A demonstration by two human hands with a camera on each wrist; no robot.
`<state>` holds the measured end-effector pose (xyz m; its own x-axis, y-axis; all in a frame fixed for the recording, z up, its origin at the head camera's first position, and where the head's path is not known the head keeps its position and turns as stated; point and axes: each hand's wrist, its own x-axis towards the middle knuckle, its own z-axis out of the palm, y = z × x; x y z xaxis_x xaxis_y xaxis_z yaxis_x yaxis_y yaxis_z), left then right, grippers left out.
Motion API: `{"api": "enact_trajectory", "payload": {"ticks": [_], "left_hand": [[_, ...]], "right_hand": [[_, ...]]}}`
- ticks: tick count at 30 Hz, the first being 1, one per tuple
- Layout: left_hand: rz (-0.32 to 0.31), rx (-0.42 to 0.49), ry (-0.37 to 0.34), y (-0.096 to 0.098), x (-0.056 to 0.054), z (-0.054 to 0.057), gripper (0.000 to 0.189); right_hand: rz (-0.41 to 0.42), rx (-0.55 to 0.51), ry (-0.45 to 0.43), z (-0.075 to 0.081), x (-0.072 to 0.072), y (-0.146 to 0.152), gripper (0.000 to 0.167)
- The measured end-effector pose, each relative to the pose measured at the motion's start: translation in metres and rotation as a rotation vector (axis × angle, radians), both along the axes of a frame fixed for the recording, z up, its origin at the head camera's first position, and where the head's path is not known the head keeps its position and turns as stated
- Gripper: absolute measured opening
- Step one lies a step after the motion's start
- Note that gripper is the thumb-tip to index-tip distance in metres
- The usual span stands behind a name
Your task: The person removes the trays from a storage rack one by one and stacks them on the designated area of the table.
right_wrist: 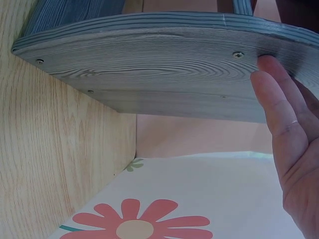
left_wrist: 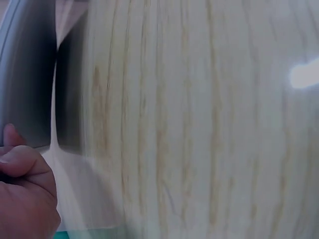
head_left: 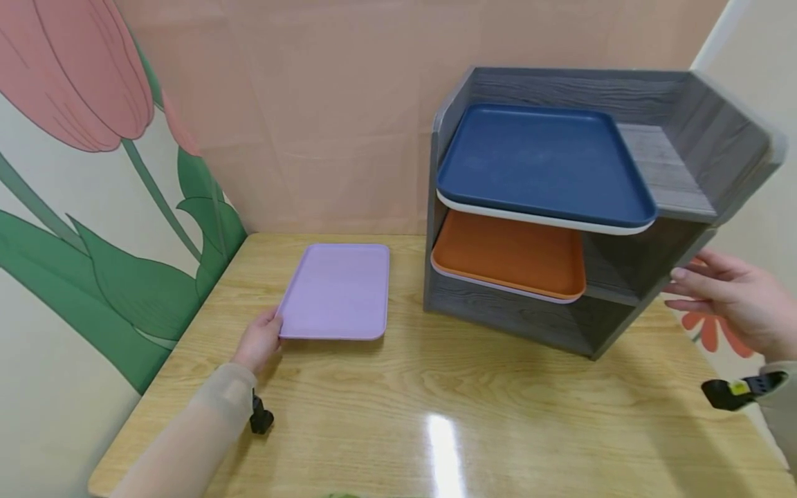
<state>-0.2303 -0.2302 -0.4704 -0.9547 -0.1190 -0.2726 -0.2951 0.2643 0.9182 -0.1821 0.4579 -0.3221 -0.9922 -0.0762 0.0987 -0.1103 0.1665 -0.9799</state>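
Observation:
A lilac rectangular tray [head_left: 336, 294] is on the left of the wooden table, its near edge casting a shadow below. My left hand [head_left: 258, 341] pinches this tray at its near left corner; the left wrist view shows the thumb [left_wrist: 25, 162] curled at the edge. On the right stands a grey wood-grain shelf [head_left: 716, 149]. My right hand [head_left: 737, 297] is at its right side panel, fingers fairly straight and fingertips against the wood in the right wrist view. A blue tray [head_left: 542, 166] lies over a white one on the top level, an orange tray [head_left: 507, 252] over a pale lilac one below.
The wooden table [head_left: 367, 422] lies under everything, with a peach backdrop [head_left: 311, 124] behind it. A wall with tulip pictures rises at the left edge. On the right, a pale wall carries a red flower [right_wrist: 134, 226]. The shelf's trays jut past its front.

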Motion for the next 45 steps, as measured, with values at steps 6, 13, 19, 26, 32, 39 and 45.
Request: {"api": "enact_trajectory", "payload": {"ticks": [6, 13, 19, 26, 32, 39, 45], "left_hand": [[-0.052, -0.073, -0.013, 0.000, -0.002, -0.004, 0.050], [-0.116, -0.363, 0.003, -0.005, -0.008, -0.010, 0.048], [-0.144, -0.539, 0.009, -0.007, -0.011, -0.009, 0.047], [-0.135, -0.712, 0.036, -0.007, -0.010, -0.008, 0.037], [-0.123, -0.752, 0.040, -0.006, -0.011, -0.010, 0.033], [-0.124, -0.731, -0.017, -0.005, -0.012, -0.010, 0.034], [-0.141, -0.755, 0.010, -0.007, -0.011, -0.004, 0.031]], "right_hand": [[0.012, -0.024, 0.001, 0.000, 0.000, 0.001, 0.053], [0.040, -0.108, 0.001, -0.001, 0.001, 0.001, 0.050], [0.059, -0.160, 0.005, -0.003, 0.001, 0.003, 0.048], [0.014, 0.018, -0.005, 0.001, 0.000, 0.001, 0.054], [-0.010, 0.136, -0.008, 0.003, 0.001, 0.000, 0.057], [0.017, 0.030, -0.019, 0.003, 0.001, 0.001, 0.055], [-0.011, 0.070, -0.018, 0.004, 0.002, -0.002, 0.055]]}}
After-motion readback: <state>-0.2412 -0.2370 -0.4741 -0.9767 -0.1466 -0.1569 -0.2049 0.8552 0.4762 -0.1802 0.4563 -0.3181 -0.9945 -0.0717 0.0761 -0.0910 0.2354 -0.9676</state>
